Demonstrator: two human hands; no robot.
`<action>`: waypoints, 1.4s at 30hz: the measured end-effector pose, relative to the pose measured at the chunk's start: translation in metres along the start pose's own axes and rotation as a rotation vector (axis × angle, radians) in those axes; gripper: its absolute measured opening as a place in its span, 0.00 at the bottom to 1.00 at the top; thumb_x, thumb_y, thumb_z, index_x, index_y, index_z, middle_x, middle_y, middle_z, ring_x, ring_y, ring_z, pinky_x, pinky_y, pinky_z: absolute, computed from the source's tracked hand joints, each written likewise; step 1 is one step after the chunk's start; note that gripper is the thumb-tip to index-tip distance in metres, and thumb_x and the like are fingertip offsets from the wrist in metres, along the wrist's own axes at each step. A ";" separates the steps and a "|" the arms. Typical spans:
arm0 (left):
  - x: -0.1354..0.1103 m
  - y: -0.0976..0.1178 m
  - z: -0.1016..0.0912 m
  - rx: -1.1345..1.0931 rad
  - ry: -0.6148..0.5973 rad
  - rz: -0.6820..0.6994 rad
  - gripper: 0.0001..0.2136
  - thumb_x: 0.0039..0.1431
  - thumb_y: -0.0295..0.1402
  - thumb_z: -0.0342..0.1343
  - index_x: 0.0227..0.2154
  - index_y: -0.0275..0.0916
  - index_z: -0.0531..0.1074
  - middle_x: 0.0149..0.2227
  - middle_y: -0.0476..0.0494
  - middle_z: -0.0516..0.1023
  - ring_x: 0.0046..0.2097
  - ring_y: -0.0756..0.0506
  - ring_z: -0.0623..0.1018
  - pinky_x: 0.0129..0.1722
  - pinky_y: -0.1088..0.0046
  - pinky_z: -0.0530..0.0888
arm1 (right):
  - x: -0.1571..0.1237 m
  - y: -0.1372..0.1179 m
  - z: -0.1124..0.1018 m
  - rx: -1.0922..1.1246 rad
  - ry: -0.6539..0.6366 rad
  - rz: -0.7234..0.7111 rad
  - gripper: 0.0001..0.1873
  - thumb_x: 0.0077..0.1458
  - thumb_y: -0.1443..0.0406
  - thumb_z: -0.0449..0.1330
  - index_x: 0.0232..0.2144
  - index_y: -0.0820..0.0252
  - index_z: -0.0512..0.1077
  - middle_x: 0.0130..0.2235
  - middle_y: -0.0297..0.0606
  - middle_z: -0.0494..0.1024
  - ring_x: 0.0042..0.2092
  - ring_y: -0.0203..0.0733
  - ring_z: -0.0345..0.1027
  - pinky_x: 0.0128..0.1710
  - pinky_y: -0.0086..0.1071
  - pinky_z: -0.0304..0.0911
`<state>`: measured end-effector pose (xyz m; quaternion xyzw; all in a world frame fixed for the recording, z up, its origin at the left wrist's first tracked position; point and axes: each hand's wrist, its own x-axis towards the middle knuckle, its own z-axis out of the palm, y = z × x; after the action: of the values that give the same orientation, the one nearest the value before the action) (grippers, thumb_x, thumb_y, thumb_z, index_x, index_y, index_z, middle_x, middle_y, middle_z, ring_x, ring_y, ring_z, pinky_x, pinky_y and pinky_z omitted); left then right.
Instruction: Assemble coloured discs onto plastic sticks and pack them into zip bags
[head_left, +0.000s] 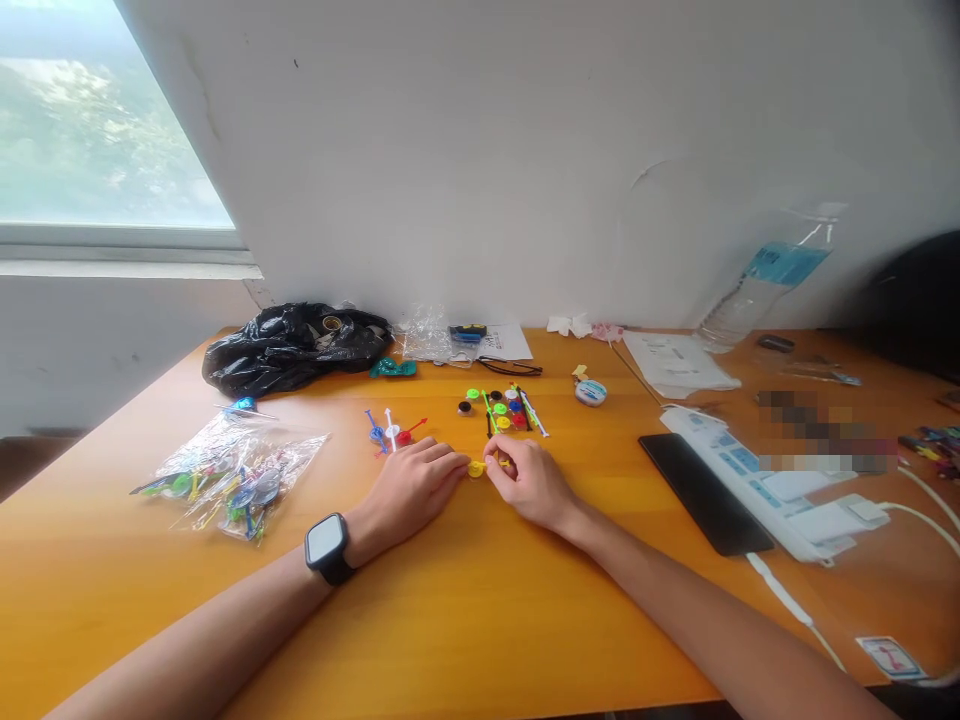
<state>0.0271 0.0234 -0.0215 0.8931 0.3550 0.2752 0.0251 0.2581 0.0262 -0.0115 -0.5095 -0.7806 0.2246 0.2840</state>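
Note:
A yellow plastic arrow spinner [476, 469], with a round disc and a thin pointer, is between my two hands just above the table. My right hand [531, 482] is closed in a pinch around its right side. On the other side, the fingers of my left hand [411, 488] are pressed together at its left edge; their exact grip is partly hidden. Beyond my left hand lie a blue spinner [377, 433], a white spinner [391, 431] and a red spinner [406, 437]. Several loose coloured discs and arrows lie behind my right hand, among them a green disc [503, 423].
Clear bags of plastic parts [251, 485] lie at left, before a black plastic bag [292, 350]. A phone [705, 492] and a white power strip [757, 485] with cables are at right. A tilted water bottle [765, 285] leans by the wall.

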 end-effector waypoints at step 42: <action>0.000 0.015 -0.016 -0.107 0.222 -0.094 0.18 0.75 0.34 0.53 0.64 0.43 0.64 0.60 0.35 0.74 0.59 0.35 0.71 0.59 0.50 0.70 | 0.009 0.009 -0.018 0.554 0.157 0.094 0.31 0.68 0.42 0.55 0.26 0.59 0.76 0.19 0.30 0.56 0.23 0.36 0.48 0.25 0.33 0.47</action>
<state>0.0286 0.0095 -0.0045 0.8369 0.3819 0.3894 0.0462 0.2732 0.0391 -0.0025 -0.4640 -0.6407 0.4017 0.4613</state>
